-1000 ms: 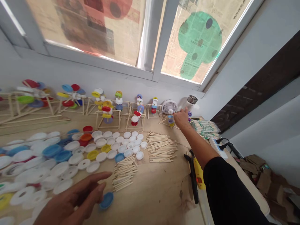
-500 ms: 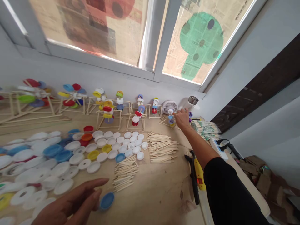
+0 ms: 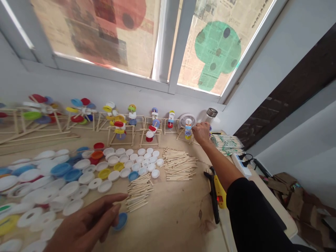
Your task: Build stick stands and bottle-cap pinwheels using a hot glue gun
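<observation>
Reaching to a cap wheel, the right hand hides its grip; the left hand gapes.

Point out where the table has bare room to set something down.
Bare table lies on the near side of the larger stick pile, between the smaller stick pile and the black-handled tool. Crowded: the left, with caps, and along the wall, with stick-framed wheels.
</observation>
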The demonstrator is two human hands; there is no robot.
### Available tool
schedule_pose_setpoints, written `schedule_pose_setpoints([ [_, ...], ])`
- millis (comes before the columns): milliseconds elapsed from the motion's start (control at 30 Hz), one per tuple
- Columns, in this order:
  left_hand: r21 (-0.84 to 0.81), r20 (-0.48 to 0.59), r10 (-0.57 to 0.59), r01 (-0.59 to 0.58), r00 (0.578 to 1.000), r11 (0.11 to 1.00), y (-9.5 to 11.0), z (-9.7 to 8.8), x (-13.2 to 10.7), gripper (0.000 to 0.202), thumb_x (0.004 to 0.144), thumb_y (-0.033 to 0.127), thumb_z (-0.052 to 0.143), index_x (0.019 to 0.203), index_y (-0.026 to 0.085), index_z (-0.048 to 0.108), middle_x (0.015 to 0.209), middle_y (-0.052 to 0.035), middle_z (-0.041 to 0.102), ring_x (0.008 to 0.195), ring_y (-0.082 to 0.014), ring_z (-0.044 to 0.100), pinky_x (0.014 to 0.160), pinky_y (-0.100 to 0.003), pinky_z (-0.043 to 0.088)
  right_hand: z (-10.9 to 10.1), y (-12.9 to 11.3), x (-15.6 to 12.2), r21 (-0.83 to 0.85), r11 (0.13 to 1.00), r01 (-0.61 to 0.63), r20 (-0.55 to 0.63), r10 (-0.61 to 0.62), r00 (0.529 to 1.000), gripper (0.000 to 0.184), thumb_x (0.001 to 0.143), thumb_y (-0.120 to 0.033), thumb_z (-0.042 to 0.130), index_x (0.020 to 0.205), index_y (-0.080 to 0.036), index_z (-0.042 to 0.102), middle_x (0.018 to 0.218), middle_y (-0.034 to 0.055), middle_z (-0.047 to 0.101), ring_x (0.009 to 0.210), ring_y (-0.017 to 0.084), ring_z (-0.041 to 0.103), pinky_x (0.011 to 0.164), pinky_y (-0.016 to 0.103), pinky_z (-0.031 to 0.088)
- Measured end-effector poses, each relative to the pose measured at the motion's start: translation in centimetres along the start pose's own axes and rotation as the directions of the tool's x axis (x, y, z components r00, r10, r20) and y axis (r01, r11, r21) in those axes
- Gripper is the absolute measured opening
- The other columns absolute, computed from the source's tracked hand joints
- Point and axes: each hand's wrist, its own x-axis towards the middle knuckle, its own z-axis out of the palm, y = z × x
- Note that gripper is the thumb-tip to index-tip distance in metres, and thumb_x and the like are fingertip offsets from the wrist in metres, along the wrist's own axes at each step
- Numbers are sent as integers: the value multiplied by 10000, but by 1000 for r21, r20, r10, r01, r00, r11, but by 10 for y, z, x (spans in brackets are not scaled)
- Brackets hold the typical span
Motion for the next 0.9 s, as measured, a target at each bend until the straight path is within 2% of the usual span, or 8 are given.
schedule_pose_setpoints([
  [167, -56, 102, -19, 25, 995, 998, 48, 0, 5, 447, 648, 742, 593, 900, 402, 737, 529, 46, 626, 422, -183, 534, 484, -328, 490, -10, -2, -6, 108, 991, -76, -72, 84, 994, 256, 962, -245, 540, 911, -223, 790, 957, 100, 741, 951, 251, 556, 918, 423, 255],
  [233, -60, 127, 21, -14, 992, 998, 68, 4, 10, 446, 695, 691, 592, 939, 347, 735, 560, 37, 641, 487, -186, 589, 504, -305, 487, -16, -2, -10, 150, 983, -102, -94, 117, 989, 242, 958, -248, 553, 903, -217, 786, 941, 93, 737, 945, 246, 556, 898, 411, 262],
  [400, -64, 34, 173, -170, 984, 983, 109, 22, 34, 416, 740, 532, 563, 985, 233, 719, 571, 29, 621, 472, -144, 535, 475, -262, 424, -37, 5, -34, 243, 962, -122, -140, 159, 977, 197, 925, -198, 583, 891, -224, 775, 943, 74, 729, 940, 233, 562, 879, 384, 279],
  [467, -4, 57, 233, -234, 971, 972, 121, 32, 50, 399, 740, 485, 545, 974, 214, 722, 580, 20, 633, 488, -145, 549, 481, -258, 416, -44, 8, -51, 270, 956, -112, -148, 156, 977, 173, 896, -171, 608, 865, -224, 769, 916, 70, 726, 930, 236, 569, 876, 379, 293],
  [567, 133, 79, 293, -302, 953, 944, 133, 50, 80, 384, 772, 418, 503, 1007, 213, 727, 636, 9, 673, 560, -159, 613, 538, -264, 446, -49, 12, -86, 308, 949, -69, -150, 120, 981, 127, 827, -142, 671, 823, -238, 755, 910, 51, 728, 928, 235, 581, 884, 372, 312],
  [667, 382, 111, 308, -326, 945, 865, 139, 74, 112, 384, 819, 297, 438, 1070, 220, 719, 746, -6, 728, 701, -169, 687, 634, -263, 493, -51, 12, -125, 429, 902, 41, -173, 37, 984, 129, 789, -109, 680, 769, -230, 723, 844, 31, 721, 897, 228, 598, 905, 385, 313],
  [800, 481, 180, 312, -360, 933, 799, 145, 110, 149, 312, 846, 218, 486, 1044, 223, 726, 990, -45, 760, 946, -200, 702, 794, -285, 515, -58, 5, -173, 543, 831, 122, -152, -46, 987, 165, 766, -56, 654, 752, -215, 696, 778, 16, 702, 823, 200, 600, 890, 382, 309],
  [900, 535, 257, 311, -403, 915, 743, 150, 135, 170, 227, 907, 260, 533, 1045, 229, 710, 1092, -52, 731, 1057, -217, 666, 913, -345, 511, -67, -4, -199, 588, 796, 146, -121, -92, 988, 199, 790, -35, 610, 737, -216, 674, 770, 6, 698, 790, 177, 590, 892, 381, 312],
])
